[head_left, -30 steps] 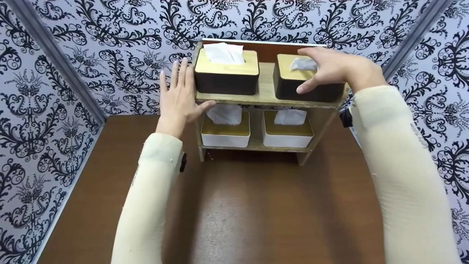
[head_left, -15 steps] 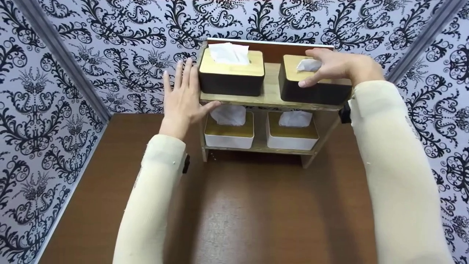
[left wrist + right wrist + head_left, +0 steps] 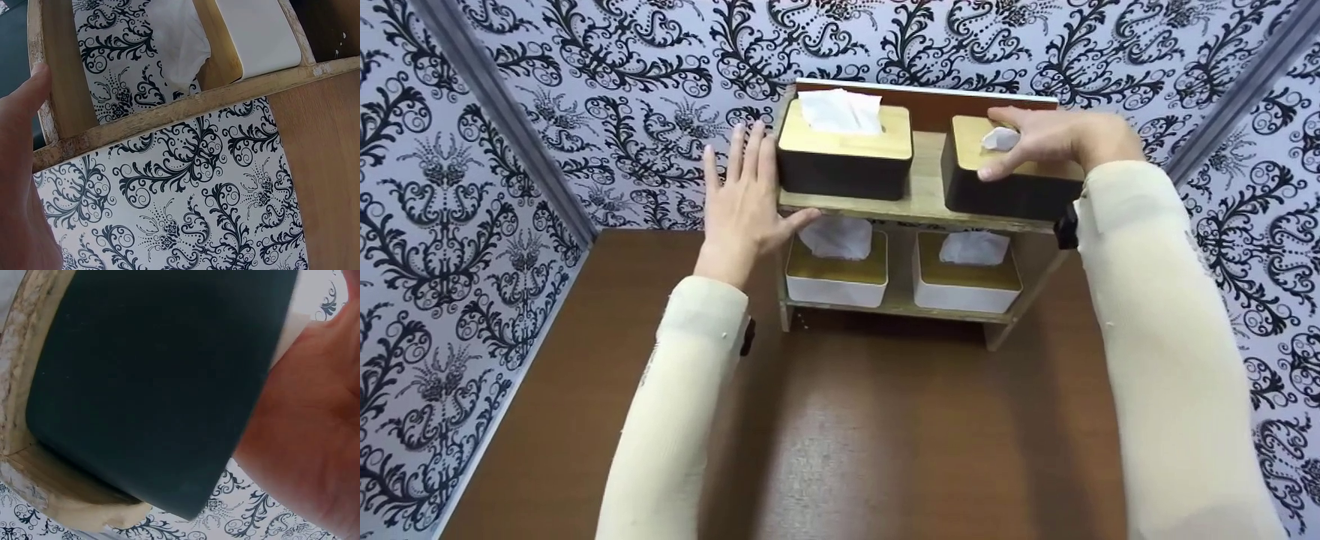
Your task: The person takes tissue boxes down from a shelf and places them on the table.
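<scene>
My left hand (image 3: 746, 206) rests, fingers straight, against the left end of a small wooden shelf (image 3: 928, 176). Its thumb (image 3: 34, 87) lies at the shelf's front edge. Beside those fingers stands a black tissue box (image 3: 844, 172) with a wood-look lid and a white tissue sticking out. My right hand (image 3: 1050, 139) grips the other black tissue box (image 3: 982, 191), at the top right, from above. The thumb is at its front edge and the fingers reach over the back. Its tissue (image 3: 1000, 139) is bunched beside the hand. In the right wrist view, the box's dark side (image 3: 157, 382) hides the fingertips.
On the lower level stand two white tissue boxes (image 3: 836, 291) (image 3: 967, 297) with wood-look lids. The shelf stands on a brown tabletop (image 3: 840, 420). Patterned walls (image 3: 622, 142) rise at the back and on both sides.
The right hand has settled lower and closer over the right black box, and that box's tissue looks more bunched. The view has shifted, moving everything slightly right. The left hand stays against the shelf.
</scene>
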The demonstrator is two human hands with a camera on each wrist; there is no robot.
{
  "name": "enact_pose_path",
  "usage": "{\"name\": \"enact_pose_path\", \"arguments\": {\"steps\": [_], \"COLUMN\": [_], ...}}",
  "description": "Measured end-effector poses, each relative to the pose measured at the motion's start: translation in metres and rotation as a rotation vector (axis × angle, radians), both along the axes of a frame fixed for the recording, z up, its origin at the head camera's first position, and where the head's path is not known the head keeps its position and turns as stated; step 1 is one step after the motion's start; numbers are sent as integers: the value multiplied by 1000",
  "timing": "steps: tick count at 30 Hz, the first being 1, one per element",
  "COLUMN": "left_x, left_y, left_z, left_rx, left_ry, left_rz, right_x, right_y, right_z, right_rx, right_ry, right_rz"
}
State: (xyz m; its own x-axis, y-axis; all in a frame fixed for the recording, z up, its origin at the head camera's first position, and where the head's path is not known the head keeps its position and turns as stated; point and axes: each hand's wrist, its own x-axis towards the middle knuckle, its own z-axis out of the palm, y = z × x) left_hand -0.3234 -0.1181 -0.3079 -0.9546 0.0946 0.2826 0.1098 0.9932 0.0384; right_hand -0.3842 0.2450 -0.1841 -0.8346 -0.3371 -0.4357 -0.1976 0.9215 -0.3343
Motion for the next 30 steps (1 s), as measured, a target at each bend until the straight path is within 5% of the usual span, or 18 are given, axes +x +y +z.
{"name": "enact_pose_path", "arguments": {"steps": [14, 23, 30], "left_x": [0, 0, 0], "left_y": [-1, -1, 0], "left_z": [0, -1, -1], "left_rx": [-12, -5, -5], "left_ry": [-2, -8, -3], "left_rz": [0, 2, 7], "right_x": [-3, -4, -3], "right_y": [-6, -14, -17], "right_z": [-4, -1, -4], "right_rx": [-2, 167, 99], "right_ry": [-11, 42, 52], "right_rz": [15, 67, 27]}}
